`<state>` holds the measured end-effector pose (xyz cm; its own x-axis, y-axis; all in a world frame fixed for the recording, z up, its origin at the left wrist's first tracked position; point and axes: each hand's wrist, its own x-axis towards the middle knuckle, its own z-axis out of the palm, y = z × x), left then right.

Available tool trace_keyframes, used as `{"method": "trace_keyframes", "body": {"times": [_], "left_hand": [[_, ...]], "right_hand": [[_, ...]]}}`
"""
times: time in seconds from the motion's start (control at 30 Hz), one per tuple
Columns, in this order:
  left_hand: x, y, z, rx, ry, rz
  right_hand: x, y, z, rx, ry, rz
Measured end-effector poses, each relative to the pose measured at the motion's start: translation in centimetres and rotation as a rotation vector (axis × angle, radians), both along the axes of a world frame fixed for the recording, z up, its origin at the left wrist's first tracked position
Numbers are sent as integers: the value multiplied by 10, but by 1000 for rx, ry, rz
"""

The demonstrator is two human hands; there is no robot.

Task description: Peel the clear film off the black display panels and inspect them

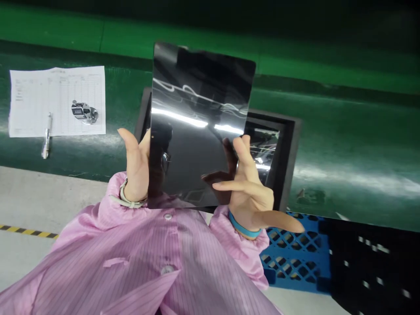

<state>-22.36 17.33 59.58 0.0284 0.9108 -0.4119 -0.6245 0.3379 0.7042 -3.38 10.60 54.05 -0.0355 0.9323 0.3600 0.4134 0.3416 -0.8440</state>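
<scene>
A glossy black rectangular panel [197,157], like a screen or sheet of dark glass, is held up before my chest, reflecting ceiling lights and a hand. My left hand [136,168] supports its left edge; the thumb points up and away while the other fingers go behind the panel, mostly hidden. At the lower right edge is my right hand [251,188], its fingers spread. One finger reaches across the panel's front and the thumb sticks out to the right; whether it presses on the surface is unclear. Behind the panel lies a dark tray [290,153] with another shiny sheet inside.
A green bench [344,144] runs across the view. On its left side, a printed form [33,105] lies under a metal tally counter [83,111] and a pen [47,135]. Below right are a blue plastic pallet [295,258] and a black surface with white marks [374,258].
</scene>
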Motion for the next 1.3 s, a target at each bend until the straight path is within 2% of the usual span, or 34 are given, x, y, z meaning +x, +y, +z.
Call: {"method": "trace_keyframes", "body": {"times": [0.07, 0.2, 0.33, 0.4, 0.53, 0.67, 0.77, 0.9, 0.97, 1.0, 1.07, 1.1, 1.17, 1.23, 1.3], "left_hand": [[-1, 0, -2, 2, 14, 21], [-5, -3, -12, 30, 140, 30], [-8, -8, -18, 8, 345, 160], [-7, -9, -16, 9, 358, 140], [0, -10, -14, 69, 256, -37], [18, -11, -25, 144, 157, -249], [41, -10, -34, 149, 95, -363], [58, -4, -37, 188, -137, -727], [48, 0, -37, 304, 2, -812], [38, 2, -38, 382, 150, -787], [9, 2, -42, 517, 514, -644], [-8, 1, -45, 528, 681, -558], [-39, -5, -52, 439, 863, -448], [-62, -13, -59, 288, 870, -456], [-73, -21, -64, 154, 812, -495]], "right_hand": [[2, -2, 1, 45, 24, 16], [10, -11, 10, -8, 7, 114], [13, -17, 22, 14, -162, 155], [11, -18, 27, 41, -288, 142], [4, -22, 33, 40, -516, 90], [1, -33, 30, -11, -723, -22], [13, -46, 19, 66, -813, -144], [48, -68, -3, 229, -832, -245], [67, -78, -13, 239, -896, -264], [74, -82, -18, 237, -938, -282], [87, -88, -25, 227, -1017, -309], [91, -90, -28, 211, -1057, -309], [96, -91, -33, 170, -1125, -292], [98, -89, -36, 133, -1152, -274], [99, -87, -38, 74, -1128, -260]]}}
